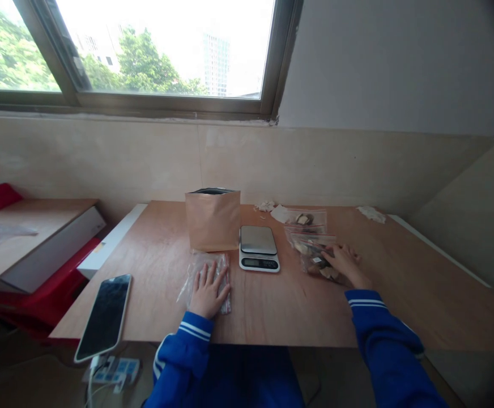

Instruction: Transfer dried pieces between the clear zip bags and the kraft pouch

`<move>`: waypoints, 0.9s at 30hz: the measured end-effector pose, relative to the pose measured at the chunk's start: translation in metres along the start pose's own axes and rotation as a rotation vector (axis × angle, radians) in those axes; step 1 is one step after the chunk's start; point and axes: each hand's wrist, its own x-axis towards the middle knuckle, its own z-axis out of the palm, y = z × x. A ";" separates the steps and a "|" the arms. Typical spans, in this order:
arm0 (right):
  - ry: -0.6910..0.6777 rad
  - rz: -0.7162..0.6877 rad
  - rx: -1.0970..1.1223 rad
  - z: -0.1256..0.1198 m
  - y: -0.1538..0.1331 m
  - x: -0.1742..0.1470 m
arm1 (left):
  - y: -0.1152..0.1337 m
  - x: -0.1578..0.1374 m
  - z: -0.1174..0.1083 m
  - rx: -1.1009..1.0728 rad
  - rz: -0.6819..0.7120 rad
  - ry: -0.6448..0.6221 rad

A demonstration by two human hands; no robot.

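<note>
My left hand (pixel 208 292) lies flat, fingers spread, on a small stack of clear zip bags (pixel 225 303). Under my right hand (pixel 345 265) is a clear zip bag with brown and pale flat pieces (pixel 321 269); thumb and fingers are apart and touch the bag's right side, though some fingertips are hidden. Another zip bag with similar pieces (pixel 305 220) lies behind it. Between my hands stands a white kitchen scale (pixel 259 249) with nothing on its metal plate. Left of the scale, a brown kraft pouch (pixel 213 222) stands upright with its top open.
A phone (pixel 105 317) lies at the table's front left edge, a cable plugged into it. Crumpled white scraps (pixel 265 206) sit at the back, with another white crumpled piece (pixel 371 214) at the back right. A power strip (pixel 117 371) is below the table.
</note>
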 end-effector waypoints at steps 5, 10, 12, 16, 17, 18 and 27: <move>0.017 -0.146 0.181 -0.032 -0.005 -0.004 | -0.001 0.005 -0.004 -0.031 0.000 -0.002; 0.229 -0.274 0.474 -0.084 -0.050 -0.061 | 0.004 0.012 -0.022 -0.314 -0.015 -0.040; 0.340 -0.266 0.581 -0.099 -0.082 -0.093 | 0.018 0.009 -0.040 -0.448 0.024 -0.033; 0.337 -0.264 0.911 -0.105 -0.153 -0.149 | 0.059 -0.009 -0.080 -1.129 0.259 -0.080; 0.276 -0.265 1.003 -0.102 -0.167 -0.159 | 0.068 -0.014 -0.086 -1.240 0.305 -0.100; 0.224 -0.256 1.087 -0.098 -0.180 -0.167 | 0.076 -0.018 -0.090 -1.319 0.326 -0.095; -0.008 -0.288 1.387 -0.072 -0.207 -0.189 | 0.081 -0.022 -0.069 -1.397 0.086 0.101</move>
